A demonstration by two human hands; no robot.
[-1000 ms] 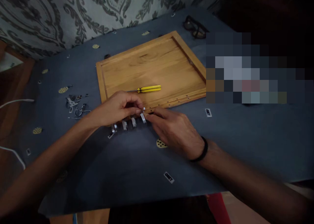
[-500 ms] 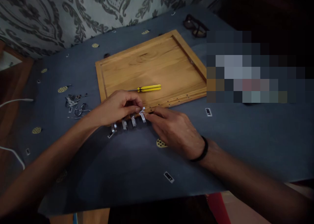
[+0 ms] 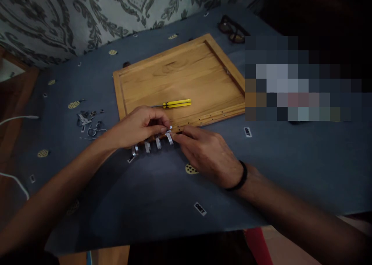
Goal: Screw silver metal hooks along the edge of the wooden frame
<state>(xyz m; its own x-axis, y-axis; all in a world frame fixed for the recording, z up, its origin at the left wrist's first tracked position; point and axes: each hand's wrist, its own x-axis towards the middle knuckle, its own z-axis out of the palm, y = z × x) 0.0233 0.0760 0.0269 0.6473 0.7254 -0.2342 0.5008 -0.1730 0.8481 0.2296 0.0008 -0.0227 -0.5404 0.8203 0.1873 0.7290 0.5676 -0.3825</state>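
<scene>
A framed wooden board (image 3: 180,79) lies on the table, with a row of small dark holes along its near edge. Several silver metal hooks (image 3: 158,142) hang from that edge toward me. My left hand (image 3: 142,125) rests over the near left part of the board, thumb and finger pinched at another silver metal hook (image 3: 169,137). From the right, my right hand (image 3: 206,150) has its fingertips closed on the same hook. A screwdriver with a yellow handle (image 3: 177,103) lies on the board just beyond my left hand, its tip partly hidden.
Loose small metal parts (image 3: 87,119) are scattered on the blue table cover (image 3: 145,203) at left. Dark-framed glasses (image 3: 232,29) lie at the back right. White cables (image 3: 20,119) run in from the left. A blurred-out area covers the right side.
Both hands stay at the same hook in almost the same place. Only a very slight shift of the whole view shows.
</scene>
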